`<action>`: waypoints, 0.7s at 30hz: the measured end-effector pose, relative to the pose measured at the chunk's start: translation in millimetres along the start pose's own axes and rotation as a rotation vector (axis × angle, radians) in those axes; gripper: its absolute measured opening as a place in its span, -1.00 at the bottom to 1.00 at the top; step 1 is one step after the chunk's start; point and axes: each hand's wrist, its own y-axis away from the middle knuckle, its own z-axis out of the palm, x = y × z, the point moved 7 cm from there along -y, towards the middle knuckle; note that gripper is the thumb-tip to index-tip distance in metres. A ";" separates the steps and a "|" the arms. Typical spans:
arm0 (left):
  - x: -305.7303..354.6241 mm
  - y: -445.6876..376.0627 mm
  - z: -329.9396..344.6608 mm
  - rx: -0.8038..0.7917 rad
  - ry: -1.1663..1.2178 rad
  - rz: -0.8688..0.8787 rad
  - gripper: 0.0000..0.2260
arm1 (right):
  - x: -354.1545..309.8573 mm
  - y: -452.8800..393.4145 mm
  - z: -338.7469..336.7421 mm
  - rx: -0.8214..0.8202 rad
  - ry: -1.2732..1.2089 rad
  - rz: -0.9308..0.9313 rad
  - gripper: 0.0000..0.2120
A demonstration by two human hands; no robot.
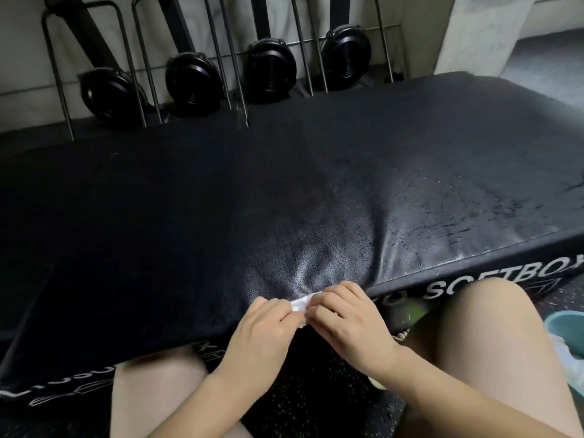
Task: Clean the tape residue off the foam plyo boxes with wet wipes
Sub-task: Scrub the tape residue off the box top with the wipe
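A wide black foam plyo box [284, 191] fills the middle of the view, its top wet and shiny on the right half, with white lettering on its front side. At its near edge both hands hold a small white wet wipe [301, 303]. My left hand [262, 330] pinches the wipe's left end with curled fingers. My right hand [347, 317] pinches its right end. Most of the wipe is hidden between the fingers.
My two bare knees [483, 336] flank the hands on the speckled black floor. A teal tub [565, 324] with a plastic packet sits at the right edge. Beyond the box, several black fan machines [192, 83] stand against the wall. A pale column [474, 33] rises back right.
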 end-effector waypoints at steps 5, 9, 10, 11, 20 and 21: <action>15.6 -21.3 5.6 0.028 0.018 0.017 -0.78 | 12.3 3.0 -13.2 -0.062 0.069 -0.035 -0.92; 34.9 -45.4 24.9 0.030 0.077 0.032 -0.80 | 37.9 17.9 -43.1 -0.089 0.106 -0.012 -0.94; 41.9 -53.9 30.4 0.033 0.087 0.036 -0.81 | 46.2 23.0 -50.1 -0.092 0.115 0.002 -0.93; 49.6 -61.9 35.3 0.036 0.098 0.037 -0.83 | 54.1 28.6 -55.8 -0.095 0.124 0.018 -0.91; 58.6 -68.4 40.6 -0.016 0.086 0.052 -0.88 | 59.8 26.5 -53.3 -0.092 0.126 0.050 -0.79; 53.6 -62.2 37.8 -0.027 0.078 0.050 -0.90 | 54.4 21.9 -47.2 -0.090 0.113 0.034 -0.79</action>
